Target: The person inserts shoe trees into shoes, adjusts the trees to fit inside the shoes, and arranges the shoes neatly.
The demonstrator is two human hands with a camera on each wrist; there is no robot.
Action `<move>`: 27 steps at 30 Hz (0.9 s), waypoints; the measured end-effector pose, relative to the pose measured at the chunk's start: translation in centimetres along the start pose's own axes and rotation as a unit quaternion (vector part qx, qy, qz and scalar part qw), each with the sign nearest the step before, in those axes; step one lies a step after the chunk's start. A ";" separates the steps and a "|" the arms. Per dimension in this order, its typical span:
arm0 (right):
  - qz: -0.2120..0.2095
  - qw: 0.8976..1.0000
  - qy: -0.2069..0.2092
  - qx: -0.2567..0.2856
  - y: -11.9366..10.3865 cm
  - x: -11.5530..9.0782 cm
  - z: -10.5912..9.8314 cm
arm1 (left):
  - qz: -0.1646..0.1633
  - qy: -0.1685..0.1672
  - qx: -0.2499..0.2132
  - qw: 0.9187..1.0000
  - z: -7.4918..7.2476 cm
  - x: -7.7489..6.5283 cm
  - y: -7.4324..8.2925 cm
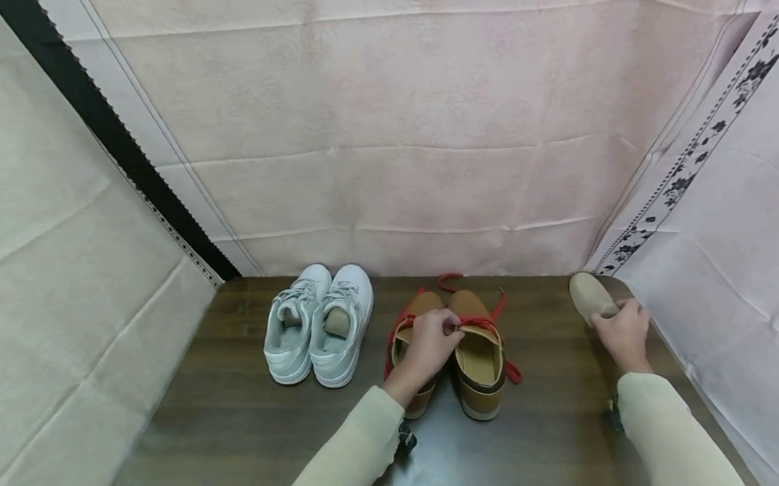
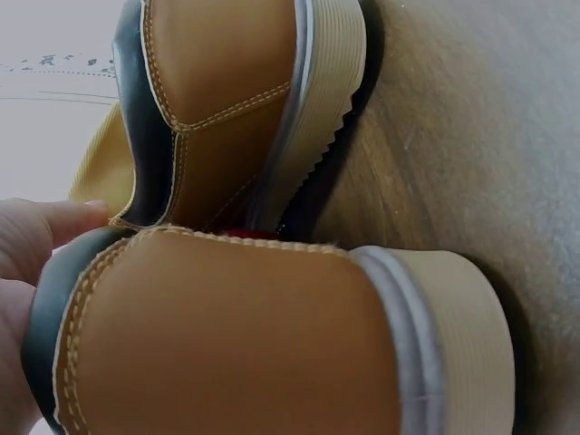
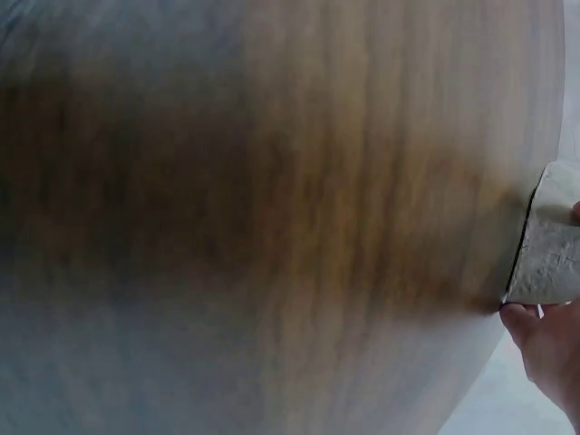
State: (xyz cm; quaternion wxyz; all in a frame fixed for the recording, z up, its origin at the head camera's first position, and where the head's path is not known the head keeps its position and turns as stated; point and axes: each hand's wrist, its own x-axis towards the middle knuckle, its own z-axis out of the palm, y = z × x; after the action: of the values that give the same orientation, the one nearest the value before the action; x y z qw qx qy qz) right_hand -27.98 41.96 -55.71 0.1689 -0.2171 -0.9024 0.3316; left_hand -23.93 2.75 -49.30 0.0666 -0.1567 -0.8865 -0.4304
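A pair of tan shoes with red laces stands on the wooden surface. My left hand reaches over the left tan shoe and pinches the tongue of the right tan shoe near its opening. In the left wrist view, fingertips meet the yellowish tongue beyond the dark collar. Far to the right, my right hand grips a flat beige insole with a rounded end. Its thin, dark-edged end shows between thumb and fingers in the right wrist view.
A pair of white sneakers stands left of the tan shoes, with beige pieces visible inside. Pale cloth walls enclose the wooden surface at the back and both sides. A dark strip runs down the left corner.
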 end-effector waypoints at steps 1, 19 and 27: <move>-0.004 1.000 0.002 0.001 0.0 0.0 0.0 | 0.001 0.001 0.000 1.000 0.0 0.0 0.0; -0.073 0.997 -0.019 -0.017 -0.3 -1.5 -1.2 | 0.006 0.006 -0.026 1.000 0.2 -0.1 -0.5; -0.094 0.995 -0.022 -0.013 -1.4 -2.5 -1.9 | -0.004 -0.004 -0.043 0.999 0.3 0.0 -0.6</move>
State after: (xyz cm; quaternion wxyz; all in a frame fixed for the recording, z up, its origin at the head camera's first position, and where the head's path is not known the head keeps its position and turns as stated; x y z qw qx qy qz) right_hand -25.36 40.71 -53.80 0.1764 -0.1259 -0.9268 0.3067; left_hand -24.09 2.63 -49.97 0.0544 -0.1571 -0.8681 -0.4677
